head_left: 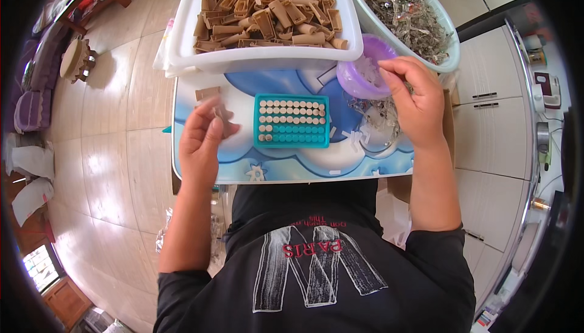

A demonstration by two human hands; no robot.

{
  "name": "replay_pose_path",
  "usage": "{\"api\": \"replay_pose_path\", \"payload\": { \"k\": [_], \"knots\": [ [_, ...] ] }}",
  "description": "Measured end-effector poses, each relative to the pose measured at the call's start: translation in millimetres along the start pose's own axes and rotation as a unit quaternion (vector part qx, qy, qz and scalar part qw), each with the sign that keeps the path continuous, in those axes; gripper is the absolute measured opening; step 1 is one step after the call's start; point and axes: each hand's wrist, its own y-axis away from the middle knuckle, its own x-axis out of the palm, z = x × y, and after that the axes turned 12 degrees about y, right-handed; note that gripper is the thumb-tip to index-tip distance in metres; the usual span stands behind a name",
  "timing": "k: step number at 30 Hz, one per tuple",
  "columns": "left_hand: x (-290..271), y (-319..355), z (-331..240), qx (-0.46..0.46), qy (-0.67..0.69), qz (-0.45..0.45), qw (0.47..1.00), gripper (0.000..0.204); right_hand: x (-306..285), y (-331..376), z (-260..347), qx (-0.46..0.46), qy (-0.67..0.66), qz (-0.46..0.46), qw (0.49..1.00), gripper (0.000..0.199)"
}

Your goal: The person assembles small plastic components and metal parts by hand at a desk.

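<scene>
A teal tray [292, 136] with rows of round holes lies in the middle of a small blue and white table [286, 168]; its upper rows hold tan round pieces. My left hand [204, 138] hovers left of the tray, fingers pinched on a small tan plastic piece [222, 115]. My right hand [417, 98] is at the rim of a purple bowl [356, 80] of small clear parts, fingertips curled there; whether they hold a part I cannot tell.
A white tub [261, 59] full of tan plastic pieces stands at the table's far edge. A pale green basin [453, 59] of clear metallic parts sits at the far right. Loose clear parts [359, 138] lie right of the tray. White cabinets stand right; tiled floor left.
</scene>
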Motion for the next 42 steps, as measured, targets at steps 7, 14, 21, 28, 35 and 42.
{"api": "replay_pose_path", "payload": {
  "k": [7,14,21,28,35,42],
  "knots": [
    [8.5,36.0,24.9,-0.164,0.337,0.047,0.926,0.038,-16.1,-11.7,-7.4,0.159,-0.194,-0.079,0.965,0.014],
    [5.2,43.7,29.3,-0.224,0.354,0.094,0.903,0.042,-16.6,70.0,-41.2,0.300,0.020,0.098,0.949,0.013],
    [12.0,36.5,29.1,-0.242,0.338,0.106,0.903,0.041,8.6,90.7,-43.1,0.185,0.153,0.075,0.968,0.016],
    [12.6,37.0,30.4,-0.235,0.337,0.098,0.907,0.042,-9.5,81.3,-38.8,0.222,0.039,-0.042,0.973,0.017],
    [13.1,37.4,29.1,-0.242,0.335,0.089,0.906,0.043,-21.1,84.9,-43.2,0.219,0.131,0.105,0.961,0.016],
    [13.8,36.8,30.1,-0.244,0.331,0.086,0.907,0.043,18.2,77.6,-12.7,0.058,0.195,0.046,0.978,0.020]
  ]
}}
